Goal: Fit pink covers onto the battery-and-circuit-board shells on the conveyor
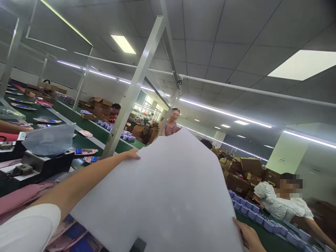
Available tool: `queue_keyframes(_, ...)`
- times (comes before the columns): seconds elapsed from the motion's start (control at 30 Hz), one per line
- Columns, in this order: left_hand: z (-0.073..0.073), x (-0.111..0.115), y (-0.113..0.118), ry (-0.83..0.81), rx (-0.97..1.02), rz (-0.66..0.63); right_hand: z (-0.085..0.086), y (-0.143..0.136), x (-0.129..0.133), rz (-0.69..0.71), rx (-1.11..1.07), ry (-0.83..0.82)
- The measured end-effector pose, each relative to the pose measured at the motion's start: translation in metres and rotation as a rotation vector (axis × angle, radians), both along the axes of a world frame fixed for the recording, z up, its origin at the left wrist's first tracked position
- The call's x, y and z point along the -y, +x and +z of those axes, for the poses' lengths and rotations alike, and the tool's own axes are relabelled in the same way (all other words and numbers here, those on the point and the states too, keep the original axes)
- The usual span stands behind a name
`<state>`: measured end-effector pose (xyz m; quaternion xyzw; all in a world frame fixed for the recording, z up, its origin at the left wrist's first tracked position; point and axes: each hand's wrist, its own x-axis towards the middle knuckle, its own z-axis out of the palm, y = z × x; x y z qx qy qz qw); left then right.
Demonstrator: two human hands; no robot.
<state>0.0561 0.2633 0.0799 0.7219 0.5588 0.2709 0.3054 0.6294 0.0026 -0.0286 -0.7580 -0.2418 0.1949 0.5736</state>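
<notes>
A large white sheet [173, 189] fills the middle of the head view, and I cannot tell whether it is paper, plastic or board. My left hand [132, 154] is closed on its far left edge, with the arm stretched forward. Lower down on the right, my right hand [248, 234] grips the opposite edge, its thumb on the near face and its fingers partly hidden behind. Pink pieces with blue parts [76, 234] lie beneath the sheet at lower left. A small black block [138, 245] shows at the sheet's bottom edge.
At left stands a black machine [42, 168] with a clear plastic bag [49, 140] on it. Green conveyor belts carry pink-and-blue pieces [84, 151] and purple cups [270, 225]. A metal post [133, 87] rises ahead. Co-workers sit beyond, near cardboard boxes [238, 183].
</notes>
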Motion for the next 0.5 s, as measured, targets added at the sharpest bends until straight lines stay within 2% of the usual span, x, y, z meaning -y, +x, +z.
queue_keyframes(0.17,0.011,-0.034,0.026,0.147,-0.072,0.102,0.014,-0.005,-0.008,0.039,-0.09,0.044)
queue_keyframes(0.27,0.016,-0.041,0.036,0.215,-0.112,0.136,0.03,-0.014,-0.009,0.012,-0.072,0.084)
queue_keyframes(0.33,0.02,-0.038,0.042,0.265,-0.135,0.134,0.047,-0.022,-0.004,0.001,-0.042,0.141)
queue_keyframes(0.4,0.023,-0.026,0.05,0.314,-0.153,0.095,0.067,-0.034,0.013,-0.008,-0.005,0.214)
queue_keyframes(0.47,0.022,-0.007,0.058,0.348,-0.166,0.004,0.08,-0.052,0.046,-0.023,0.026,0.29)
queue_keyframes(0.5,0.018,0.004,0.061,0.356,-0.171,-0.058,0.081,-0.064,0.068,-0.038,0.055,0.337)
